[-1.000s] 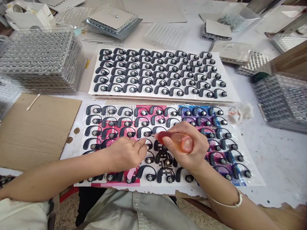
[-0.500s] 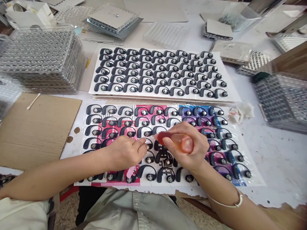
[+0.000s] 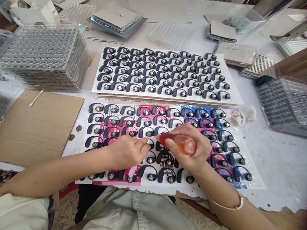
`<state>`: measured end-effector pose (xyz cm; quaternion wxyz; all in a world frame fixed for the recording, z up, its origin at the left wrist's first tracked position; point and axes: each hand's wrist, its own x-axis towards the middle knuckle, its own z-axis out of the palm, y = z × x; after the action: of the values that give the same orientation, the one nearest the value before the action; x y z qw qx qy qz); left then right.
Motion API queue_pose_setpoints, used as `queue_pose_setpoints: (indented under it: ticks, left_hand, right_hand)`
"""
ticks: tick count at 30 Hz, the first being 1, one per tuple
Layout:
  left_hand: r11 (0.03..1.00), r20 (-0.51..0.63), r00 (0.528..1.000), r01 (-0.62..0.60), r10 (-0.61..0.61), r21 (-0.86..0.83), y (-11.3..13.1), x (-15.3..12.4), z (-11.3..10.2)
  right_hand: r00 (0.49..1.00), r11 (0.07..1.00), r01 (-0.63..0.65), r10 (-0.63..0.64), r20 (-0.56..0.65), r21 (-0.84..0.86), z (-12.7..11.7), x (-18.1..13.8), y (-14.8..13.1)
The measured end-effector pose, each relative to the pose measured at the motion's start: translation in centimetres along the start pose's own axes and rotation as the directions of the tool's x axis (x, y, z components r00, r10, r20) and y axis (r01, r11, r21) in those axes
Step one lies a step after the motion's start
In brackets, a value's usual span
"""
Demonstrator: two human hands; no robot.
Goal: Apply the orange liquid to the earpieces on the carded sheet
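In my right hand (image 3: 195, 147) is a small red-orange squeeze bottle (image 3: 178, 143), wrapped by the fingers. Its narrow tip points left, close to the fingertips of my left hand (image 3: 131, 150). The left thumb and fingers are pinched together over the middle of the sheet; whatever sits between them is hidden. Beneath both hands, rows of black hook-shaped pieces (image 3: 148, 171) with round metallic centres lie on a printed, plastic-covered sheet (image 3: 253, 178). Several of these pieces are covered by my hands and forearms.
Behind is a white board (image 3: 234, 94) with more black hook pieces. Stacked clear trays (image 3: 44, 55) stand at left, others (image 3: 292, 102) at right. A cotton swab (image 3: 36, 98) lies on cardboard (image 3: 34, 133). Crumpled tissue (image 3: 245, 114) sits right of the sheet.
The camera view has shifted slightly, so the table things sit a little further right. Both hands keep nearly the same pose, and the bottle tip stays beside the left fingertips.
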<state>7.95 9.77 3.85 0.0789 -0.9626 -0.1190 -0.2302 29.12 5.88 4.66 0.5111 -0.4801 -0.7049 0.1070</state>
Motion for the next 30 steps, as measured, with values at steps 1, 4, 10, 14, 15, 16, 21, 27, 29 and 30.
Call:
queue_pose_setpoints:
  ticks: [1,4,10,14,15,16,21,27,29,30]
  left_hand:
    - [1.000,0.000,1.000,0.002,-0.002,0.000,0.00,0.01,-0.02]
    - [1.000,0.010,1.000,-0.003,0.003,0.002,-0.03,0.02,-0.08]
    - [1.000,0.024,1.000,-0.002,0.002,-0.005,-0.08,-0.03,-0.12]
    - [1.000,0.056,0.998,0.001,-0.001,0.002,0.02,-0.18,0.07]
    - [1.000,0.056,0.998,0.001,-0.002,0.004,0.05,-0.22,0.11]
    - [1.000,0.052,0.999,0.001,-0.001,0.006,0.07,-0.25,0.15]
    - [1.000,0.048,0.999,0.011,-0.011,0.005,0.05,-0.25,0.20]
    - [0.994,0.089,0.995,0.051,-0.043,-0.092,-0.09,-0.26,0.41]
    - [0.991,0.098,0.994,0.062,-0.050,-0.123,-0.32,-0.34,0.34]
    - [0.988,0.097,0.994,0.072,-0.059,-0.137,-0.51,-0.40,0.24]
  right_hand:
    - [1.000,1.000,-0.001,0.001,0.001,0.004,-0.01,0.00,-0.01]
    - [1.000,1.000,-0.001,0.001,0.010,0.015,-0.06,-0.01,-0.01]
    - [1.000,0.999,0.007,-0.008,0.011,0.034,-0.09,-0.10,0.11]
    - [0.999,0.999,0.032,-0.032,0.006,0.038,0.03,-0.06,0.07]
    - [1.000,0.999,0.030,-0.030,0.008,0.034,0.05,-0.07,0.06]
    - [1.000,0.999,0.026,-0.027,0.011,0.032,0.07,-0.09,0.07]
    - [0.999,0.999,0.006,-0.007,0.032,0.042,0.09,-0.35,0.34]
    - [0.999,0.998,-0.002,-0.002,0.051,0.068,0.05,-0.65,0.61]
    - [0.998,0.997,-0.009,0.005,0.059,0.072,0.06,-0.69,0.66]
    - [0.998,0.997,-0.014,0.009,0.061,0.074,0.07,-0.70,0.68]
